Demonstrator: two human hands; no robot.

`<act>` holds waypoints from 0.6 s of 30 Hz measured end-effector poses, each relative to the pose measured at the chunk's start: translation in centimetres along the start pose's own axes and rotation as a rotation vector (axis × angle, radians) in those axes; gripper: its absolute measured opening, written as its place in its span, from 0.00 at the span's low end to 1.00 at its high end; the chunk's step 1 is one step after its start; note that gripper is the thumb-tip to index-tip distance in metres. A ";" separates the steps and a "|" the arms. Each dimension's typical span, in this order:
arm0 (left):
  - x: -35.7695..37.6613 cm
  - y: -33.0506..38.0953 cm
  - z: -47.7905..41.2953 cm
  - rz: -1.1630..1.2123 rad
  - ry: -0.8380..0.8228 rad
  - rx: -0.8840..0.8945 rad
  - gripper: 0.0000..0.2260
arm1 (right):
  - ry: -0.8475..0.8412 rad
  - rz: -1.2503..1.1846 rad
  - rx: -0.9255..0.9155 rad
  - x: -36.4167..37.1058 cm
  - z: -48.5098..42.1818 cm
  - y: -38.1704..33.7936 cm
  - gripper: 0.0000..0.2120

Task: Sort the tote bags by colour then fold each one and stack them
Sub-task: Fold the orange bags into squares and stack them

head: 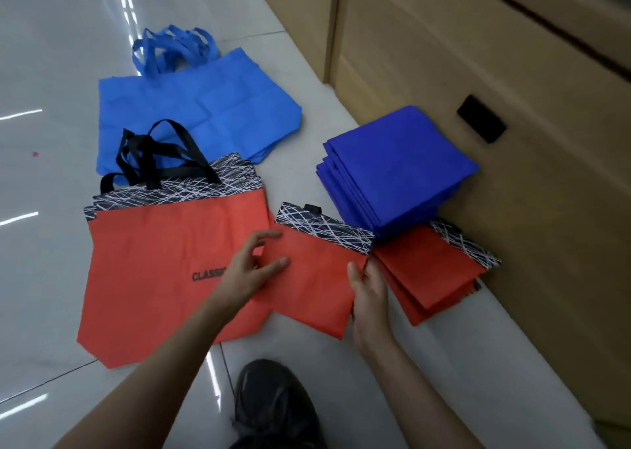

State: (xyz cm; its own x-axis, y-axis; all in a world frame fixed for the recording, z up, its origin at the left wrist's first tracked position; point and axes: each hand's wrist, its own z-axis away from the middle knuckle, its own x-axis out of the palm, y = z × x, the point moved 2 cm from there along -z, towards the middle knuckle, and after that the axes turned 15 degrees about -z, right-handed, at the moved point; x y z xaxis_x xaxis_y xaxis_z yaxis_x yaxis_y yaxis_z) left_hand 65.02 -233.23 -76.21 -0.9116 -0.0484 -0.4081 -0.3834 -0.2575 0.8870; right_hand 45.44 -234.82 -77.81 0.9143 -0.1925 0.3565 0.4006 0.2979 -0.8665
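Hands: left hand and right hand take the folded orange bag by its two side edges, likely so the fold cannot spring open.
Left fingers: thumb laid on the cloth, forefinger spread away towards the upper corner. Whether the rest go beneath, I cannot tell.
Right fingers: thumb on top, the others curled round the right edge, pinching it.
Where the bag is: between the unfolded orange pile, whose edge it overlaps, and the folded orange stack, just beside the latter. Lifted or lying, I cannot tell.
Why there: flat bags lie left and finished ones right against the cardboard boxes, so this one seems bound for the stack.
Blue bags: light-blue unfolded pile at the back left. The dark-blue folded stack has its near corner overlapping the orange stack.
Look of the bag: an orange rectangle with a black band of white scribbled lines along the top and a small black tab peeking out. The cloth is thin, limp and softly creased.
Floor: glossy pale tiles, with a dark shoe near the bottom.
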 end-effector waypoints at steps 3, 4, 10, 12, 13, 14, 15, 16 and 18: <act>3.0 1.1 0.7 -0.180 -0.114 0.096 0.18 | 0.175 -0.084 -0.015 -4.3 1.4 -1.5 0.10; 4.1 1.7 0.9 -0.225 -0.158 0.120 0.18 | 0.241 -0.119 -0.004 -5.7 1.9 -2.1 0.09; 9.6 3.6 1.6 -0.457 -0.302 0.195 0.13 | 0.643 -0.218 -0.005 -12.0 2.4 -3.7 0.10; 10.6 3.8 1.6 -0.521 -0.308 0.232 0.14 | 0.728 -0.192 -0.014 -13.2 1.3 -4.1 0.10; 11.0 3.9 1.6 -0.577 -0.315 0.268 0.16 | 0.743 -0.167 -0.019 -13.6 0.5 -4.2 0.10; 11.3 3.8 1.6 -0.651 -0.333 0.311 0.17 | 0.745 -0.139 -0.024 -14.0 -0.5 -4.3 0.10; 11.6 3.7 1.5 -0.738 -0.358 0.361 0.19 | 0.741 -0.112 -0.026 -14.1 -1.4 -4.4 0.11; 12.1 3.4 1.5 -0.836 -0.387 0.413 0.22 | 0.744 -0.075 -0.024 -14.2 -2.3 -4.5 0.12; 12.9 3.1 1.2 -1.036 -0.434 0.496 0.27 | 0.759 0.038 -0.002 -14.2 -3.7 -4.6 0.16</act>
State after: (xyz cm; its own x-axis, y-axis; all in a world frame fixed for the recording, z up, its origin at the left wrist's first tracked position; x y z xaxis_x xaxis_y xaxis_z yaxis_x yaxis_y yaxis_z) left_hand 51.89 -233.49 -78.50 -0.0800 0.3106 -0.9472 -0.8842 0.4166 0.2112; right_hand 30.34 -236.90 -80.15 0.6348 -0.7726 -0.0116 0.3684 0.3158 -0.8744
